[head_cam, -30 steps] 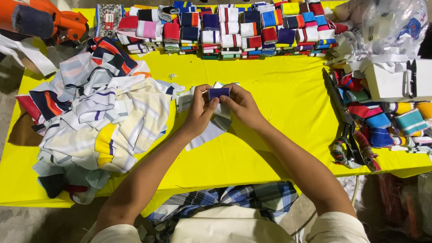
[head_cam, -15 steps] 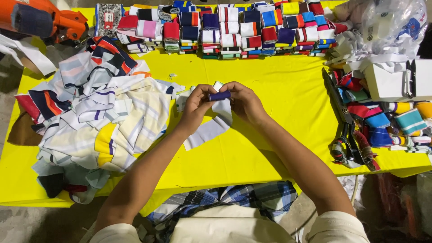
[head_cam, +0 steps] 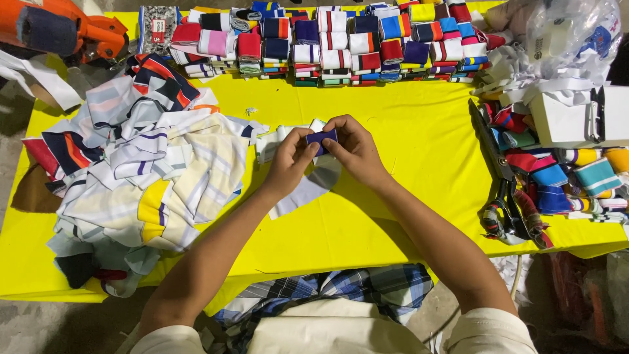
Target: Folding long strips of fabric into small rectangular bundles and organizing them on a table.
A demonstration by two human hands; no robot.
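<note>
My left hand point(head_cam: 290, 162) and my right hand point(head_cam: 352, 149) meet over the middle of the yellow table point(head_cam: 367, 223). Together they pinch a folded strip of striped knit fabric point(head_cam: 322, 138), dark blue on top. Its white tail point(head_cam: 308, 187) hangs down from my hands onto the table. More white strip ends point(head_cam: 275, 139) lie just left of my fingers.
A loose heap of striped fabric strips point(head_cam: 141, 174) covers the table's left side. Rows of folded coloured bundles point(head_cam: 341, 42) line the far edge. More bundles point(head_cam: 557, 177), large scissors point(head_cam: 501, 190), a white box point(head_cam: 567, 118) and a plastic bag point(head_cam: 570, 33) sit at right. An orange tool point(head_cam: 72, 29) rests far left.
My hands have stayed in place, working the fold of the blue strip; the white tail has shifted slightly beneath them.
</note>
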